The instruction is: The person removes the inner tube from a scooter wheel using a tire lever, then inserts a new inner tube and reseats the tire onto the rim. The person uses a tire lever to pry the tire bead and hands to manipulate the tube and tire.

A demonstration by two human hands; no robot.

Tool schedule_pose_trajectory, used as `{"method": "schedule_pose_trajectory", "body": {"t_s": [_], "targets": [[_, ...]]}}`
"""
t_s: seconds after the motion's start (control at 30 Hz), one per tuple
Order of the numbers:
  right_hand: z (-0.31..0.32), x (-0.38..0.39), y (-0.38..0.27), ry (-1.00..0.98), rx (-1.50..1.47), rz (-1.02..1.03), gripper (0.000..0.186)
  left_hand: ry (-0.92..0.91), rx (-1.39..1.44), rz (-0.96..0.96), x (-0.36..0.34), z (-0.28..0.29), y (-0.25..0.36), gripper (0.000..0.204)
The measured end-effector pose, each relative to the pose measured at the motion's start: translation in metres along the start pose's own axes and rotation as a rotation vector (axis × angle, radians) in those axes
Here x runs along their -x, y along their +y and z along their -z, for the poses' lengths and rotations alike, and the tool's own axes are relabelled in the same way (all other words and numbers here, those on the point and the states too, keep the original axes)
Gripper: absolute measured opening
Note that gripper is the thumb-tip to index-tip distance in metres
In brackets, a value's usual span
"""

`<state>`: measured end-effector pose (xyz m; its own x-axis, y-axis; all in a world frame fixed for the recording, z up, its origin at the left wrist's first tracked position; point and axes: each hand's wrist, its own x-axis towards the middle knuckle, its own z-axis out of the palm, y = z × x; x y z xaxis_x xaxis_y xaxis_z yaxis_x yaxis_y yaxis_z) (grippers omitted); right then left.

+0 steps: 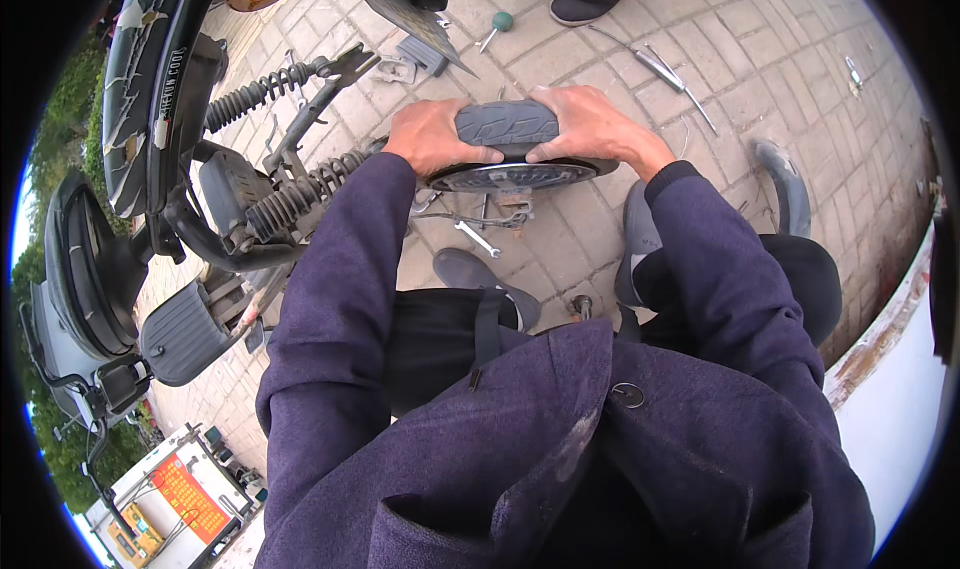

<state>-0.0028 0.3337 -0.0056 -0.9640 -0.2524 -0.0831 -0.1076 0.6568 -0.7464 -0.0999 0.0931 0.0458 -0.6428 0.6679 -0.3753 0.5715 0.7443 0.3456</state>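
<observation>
Wheel [505,144] off the scooter, gripped from both sides: I see the left hand [432,135] clenched over the tyre's left shoulder and the right hand [590,127] clamped on its right shoulder, thumbs down on the tread, fingers wrapped toward the rim. It stands on edge on the paved ground [800,89], just ahead of the person's knees, with the dark hub face turned toward the camera.

Progress, as I judge it: removal looks done. Left of the wheel, the scooter frame [160,119] lies tipped, its coil shock absorbers [300,194] and bare swing arm [330,84] hanging free with nothing mounted between them. Whether the tyre is coming off the rim or going back on, I cannot tell; the bead is hidden under the hands. Refitting to the swing arm appears to be left.

Just below the wheel, a wrench [477,237] and loose metal brackets lie on the bricks. Beyond the wheel, a green-handled screwdriver [497,27]; to its right, thin metal rods [672,77] and a curved grey mudguard [785,184]. Another person's shoe [590,4] sits beyond the wheel.

Containers: none in view; parts and tools lie loose on the paving.
</observation>
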Motion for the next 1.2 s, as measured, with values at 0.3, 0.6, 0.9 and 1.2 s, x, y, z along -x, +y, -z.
{"method": "schedule_pose_trajectory", "body": {"t_s": [0.3,0.6,0.9,1.2], "targets": [[0.036,0.010,0.011,-0.150,-0.050,-0.094,0.097,0.108,-0.014,0.015,0.007,-0.008,0.002,0.086],[0.207,0.130,0.160,-0.121,0.533,-0.483,0.060,0.379,0.009,-0.046,0.010,-0.034,-0.001,0.079],[-0.111,0.348,0.253,0.600,-0.408,-1.249,0.040,0.424,0.005,-0.112,0.003,-0.043,-0.017,0.077],[-0.205,0.364,0.262,0.719,-0.398,-1.480,0.043,0.377,0.003,-0.159,0.010,-0.045,-0.010,0.076]]}}
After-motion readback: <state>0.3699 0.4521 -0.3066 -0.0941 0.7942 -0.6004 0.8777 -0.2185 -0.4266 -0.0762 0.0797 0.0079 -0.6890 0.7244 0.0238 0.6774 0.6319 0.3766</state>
